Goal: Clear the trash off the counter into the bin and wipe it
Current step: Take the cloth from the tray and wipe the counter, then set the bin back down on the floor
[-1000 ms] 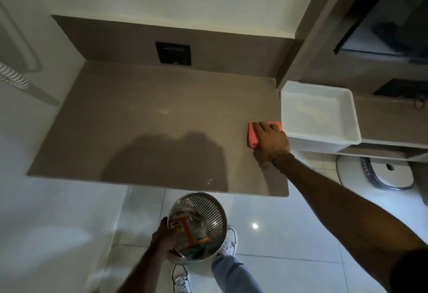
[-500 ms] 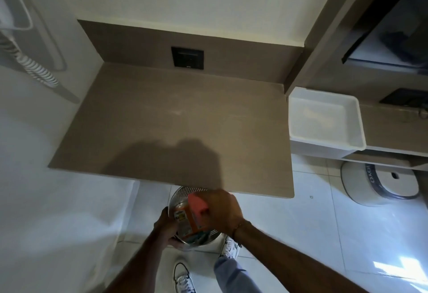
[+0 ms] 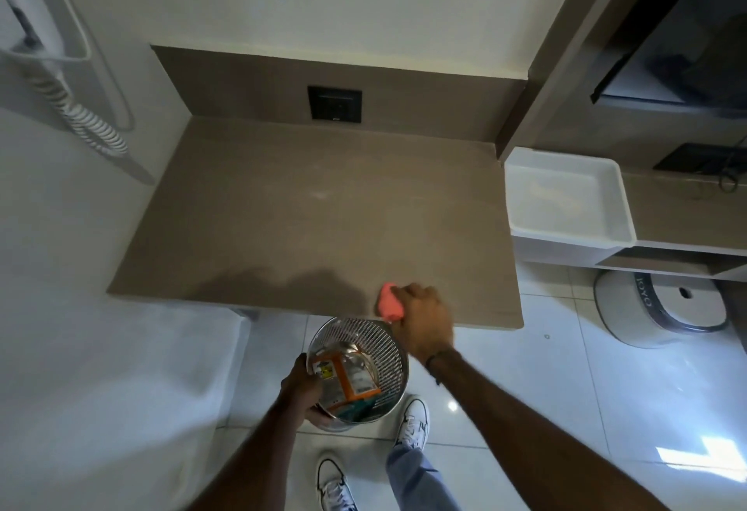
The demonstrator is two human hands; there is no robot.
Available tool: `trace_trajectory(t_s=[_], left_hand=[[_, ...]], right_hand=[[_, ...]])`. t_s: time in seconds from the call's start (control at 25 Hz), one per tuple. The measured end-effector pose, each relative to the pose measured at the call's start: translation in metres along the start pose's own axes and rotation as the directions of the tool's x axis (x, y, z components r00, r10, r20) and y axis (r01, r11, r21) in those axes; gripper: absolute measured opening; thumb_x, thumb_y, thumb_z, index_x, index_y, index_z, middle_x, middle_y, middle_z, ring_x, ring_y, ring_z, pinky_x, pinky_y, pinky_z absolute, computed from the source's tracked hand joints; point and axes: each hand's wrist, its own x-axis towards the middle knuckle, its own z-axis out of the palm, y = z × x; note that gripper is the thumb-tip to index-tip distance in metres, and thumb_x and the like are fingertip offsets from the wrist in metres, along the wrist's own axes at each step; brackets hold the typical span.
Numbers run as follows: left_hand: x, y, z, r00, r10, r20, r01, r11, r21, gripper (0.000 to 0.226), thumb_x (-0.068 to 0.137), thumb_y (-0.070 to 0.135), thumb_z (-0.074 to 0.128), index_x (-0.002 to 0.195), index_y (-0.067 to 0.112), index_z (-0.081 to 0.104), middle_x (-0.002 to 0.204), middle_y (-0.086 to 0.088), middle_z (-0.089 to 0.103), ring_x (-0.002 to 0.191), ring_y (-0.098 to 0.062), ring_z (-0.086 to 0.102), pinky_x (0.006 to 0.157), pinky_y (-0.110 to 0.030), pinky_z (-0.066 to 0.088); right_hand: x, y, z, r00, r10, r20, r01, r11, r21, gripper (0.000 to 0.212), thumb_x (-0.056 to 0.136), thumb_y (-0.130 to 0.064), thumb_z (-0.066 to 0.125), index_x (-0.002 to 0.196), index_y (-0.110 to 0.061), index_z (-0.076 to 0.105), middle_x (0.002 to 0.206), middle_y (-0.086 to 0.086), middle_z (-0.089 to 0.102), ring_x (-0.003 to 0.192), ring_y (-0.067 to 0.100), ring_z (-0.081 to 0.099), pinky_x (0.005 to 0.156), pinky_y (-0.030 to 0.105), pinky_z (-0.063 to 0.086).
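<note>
Room: a tiled corner with pale walls, a glossy white floor [image 3: 525, 389] and a brown backsplash carrying a dark wall socket [image 3: 334, 103].
Tabletop: the brown tabletop [image 3: 283, 219] fills the middle of the view; its surface is bare apart from faint pale smudges near the centre and the shadow of the person along the front edge.
Sponge: a pink sponge [image 3: 390, 301] sits at the front edge of the tabletop, towards the right, directly above the rim of the bin.
Right hand: the right hand [image 3: 424, 318] is closed around the sponge, fingers curled over it, with the pink end sticking out on the left.
Bin: a round perforated metal bin [image 3: 376, 353] is held just below the front edge of the tabletop, tilted so its opening faces the camera.
Trash: inside the bin lies an orange and white package [image 3: 347, 379] with some teal wrapping beneath it.
Left hand: the left hand [image 3: 301, 391] grips the bin's left side, fingers wrapped over the rim.
Right side: a white tray [image 3: 566, 235] rests on a lower shelf just beside the tabletop; a round white device [image 3: 667, 308] stands on the floor under it.
Left wall: a white coiled cord [image 3: 81, 114] hangs there.
Below: two white shoes [image 3: 412, 421] and a blue trouser leg [image 3: 416, 478].
</note>
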Motion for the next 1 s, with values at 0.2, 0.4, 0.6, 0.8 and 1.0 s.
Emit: trace_trajectory(t_s=[0.2, 0.4, 0.6, 0.8, 1.0], left_hand=[[0.005, -0.003, -0.005, 1.0, 0.017, 0.02, -0.018, 1.0, 0.014, 0.046, 0.098, 0.046, 0.056, 0.138, 0.025, 0.05, 0.134, -0.017, 0.064, 0.11, -0.045, 0.071, 0.081, -0.061, 0.066], [0.011, -0.007, -0.002, 1.0, 0.004, -0.01, -0.003, 0.998, 0.055, 0.045, 0.1, 0.037, 0.056, 0.142, 0.024, 0.046, 0.135, -0.021, 0.062, 0.111, -0.047, 0.07, 0.089, -0.061, 0.063], [0.012, -0.002, 0.006, 1.0, -0.014, 0.02, 0.012, 0.996, 0.087, 0.044, 0.098, 0.035, 0.057, 0.14, 0.024, 0.049, 0.134, -0.021, 0.064, 0.109, -0.046, 0.071, 0.087, -0.059, 0.065], [0.012, 0.001, 0.016, 0.999, -0.03, 0.044, 0.029, 0.999, 0.026, 0.04, 0.093, 0.027, 0.062, 0.132, 0.028, 0.055, 0.126, -0.023, 0.066, 0.084, -0.048, 0.078, 0.064, -0.062, 0.066], [0.052, -0.018, 0.036, 0.998, -0.046, 0.041, 0.046, 0.999, 0.002, 0.034, 0.09, 0.028, 0.064, 0.122, 0.037, 0.06, 0.118, -0.015, 0.07, 0.073, -0.042, 0.079, 0.055, -0.057, 0.066]], right_hand=[[0.007, -0.023, -0.005, 0.961, 0.112, 0.253, -0.266, 0.626, 0.733, 0.022, 0.077, -0.012, 0.066, 0.096, -0.018, 0.073, 0.088, -0.003, 0.073, 0.075, 0.017, 0.066, 0.056, 0.026, 0.052], [0.037, 0.061, -0.04, 0.816, 0.505, 0.282, -0.5, 0.37, 0.783, 0.036, 0.076, -0.005, 0.074, 0.111, -0.006, 0.066, 0.083, 0.006, 0.069, 0.063, 0.021, 0.061, 0.054, 0.026, 0.053], [0.006, 0.092, -0.039, 0.727, 0.669, -0.154, -0.447, 0.632, 0.633, 0.028, 0.072, -0.045, 0.065, 0.095, -0.03, 0.058, 0.085, -0.012, 0.066, 0.077, 0.017, 0.063, 0.074, 0.033, 0.053], [-0.054, 0.072, 0.039, 0.67, 0.696, -0.26, -0.392, 0.628, 0.672, 0.027, 0.077, -0.036, 0.06, 0.065, -0.016, 0.048, 0.056, -0.003, 0.057, 0.053, 0.02, 0.055, 0.053, 0.028, 0.039], [-0.051, 0.061, 0.134, 0.757, 0.627, 0.185, -0.588, 0.53, 0.611, 0.024, 0.074, -0.038, 0.071, 0.092, -0.021, 0.068, 0.085, -0.002, 0.075, 0.077, 0.022, 0.071, 0.067, 0.025, 0.048]])
